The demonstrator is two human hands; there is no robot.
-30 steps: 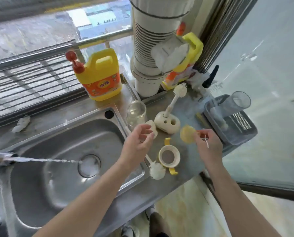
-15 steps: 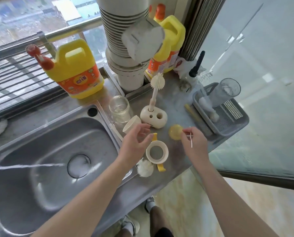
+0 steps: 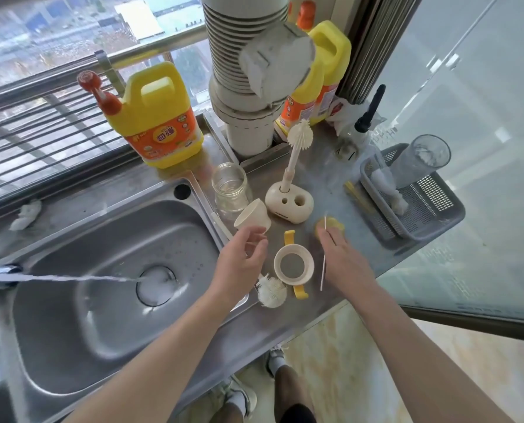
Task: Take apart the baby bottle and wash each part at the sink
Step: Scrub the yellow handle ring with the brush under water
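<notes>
Baby bottle parts are spread on the steel desk [image 3: 330, 303], all located here against the sink [image 3: 108, 300]. The clear glass bottle body [image 3: 230, 189] stands upright just beside the sink's right rim, open-mouthed. The cream cap [image 3: 252, 215] is tilted against it, right of the sink. The collar ring with yellow handles [image 3: 294, 265] lies flat further right of the sink. The yellow nipple [image 3: 330, 225] is partly hidden under the right hand [image 3: 343, 264], fingers pressed down on it, with a thin white straw [image 3: 323, 264] pinched alongside. The left hand [image 3: 242, 261] hovers at the sink's right rim, fingers loosely curled, nothing gripped. A bottle brush [image 3: 271, 290] lies at the rim. Water [image 3: 71, 278] streams into the drain.
</notes>
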